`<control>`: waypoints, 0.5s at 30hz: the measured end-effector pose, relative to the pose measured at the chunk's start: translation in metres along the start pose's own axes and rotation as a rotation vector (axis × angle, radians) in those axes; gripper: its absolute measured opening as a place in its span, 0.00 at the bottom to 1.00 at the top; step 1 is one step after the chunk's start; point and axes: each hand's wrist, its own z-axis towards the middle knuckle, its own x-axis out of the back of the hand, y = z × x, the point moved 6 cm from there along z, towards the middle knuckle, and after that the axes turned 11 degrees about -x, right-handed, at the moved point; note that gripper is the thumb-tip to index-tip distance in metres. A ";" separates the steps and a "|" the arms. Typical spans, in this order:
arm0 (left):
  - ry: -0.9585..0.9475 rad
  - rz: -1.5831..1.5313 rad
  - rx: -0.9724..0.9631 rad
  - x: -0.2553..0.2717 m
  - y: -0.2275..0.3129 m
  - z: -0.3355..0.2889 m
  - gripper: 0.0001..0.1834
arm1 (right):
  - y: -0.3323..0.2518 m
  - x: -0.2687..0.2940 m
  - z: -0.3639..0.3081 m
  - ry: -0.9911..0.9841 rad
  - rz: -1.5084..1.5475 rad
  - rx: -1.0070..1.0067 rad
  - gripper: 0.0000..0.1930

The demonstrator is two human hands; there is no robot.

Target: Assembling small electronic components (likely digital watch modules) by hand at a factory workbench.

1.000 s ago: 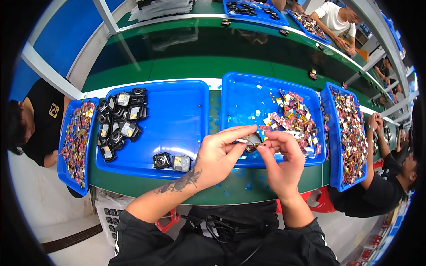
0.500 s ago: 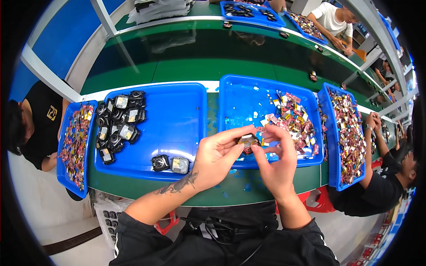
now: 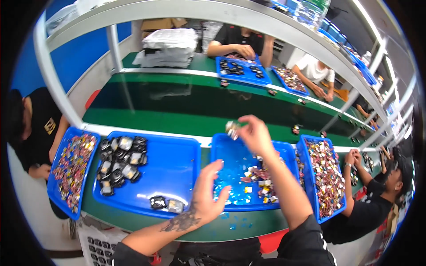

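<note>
Green, glossy belt surface point(image 3: 186, 113) runs across behind the trays, and from where I stand the right hand point(image 3: 256, 136) is raised toward it; its thumb and fingertips are clamped on a small pale-and-dark part point(image 3: 231, 130), too blurred for me to make out its shape; the part appears over the far rim of the scrap tray point(image 3: 237, 166). The left hand point(image 3: 206, 190) is well apart from the right, lower, by that tray's left side; its thumb and fingers stand spread, though I cannot tell whether they touch the rim. Pink, yellow and white pieces point(image 3: 268, 188) heap toward the scrap tray's right, partly behind the right forearm; just left sits a wide blue tray point(image 3: 173, 168), with black casings point(image 3: 126, 144) crowding its left end and 2 more lying side by side near its front edge. Beyond these, 1 at each outer end, the left narrow tray point(image 3: 88, 177) and right narrow tray point(image 3: 310, 181) are full of similar pieces; 1 co-worker in black point(image 3: 42, 119) is at the far left, and 1 in white point(image 3: 313, 66) is across the belt.
</note>
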 end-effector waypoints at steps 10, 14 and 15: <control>-0.380 0.648 -0.363 0.021 0.008 -0.014 0.08 | 0.083 -0.052 0.102 -0.089 -0.818 -0.030 0.25; -0.599 0.862 0.004 0.084 -0.002 -0.023 0.15 | 0.124 0.004 0.106 0.049 -0.605 -0.105 0.28; -0.606 0.955 0.003 0.094 -0.006 -0.035 0.16 | 0.118 0.001 0.103 0.020 -0.587 -0.174 0.29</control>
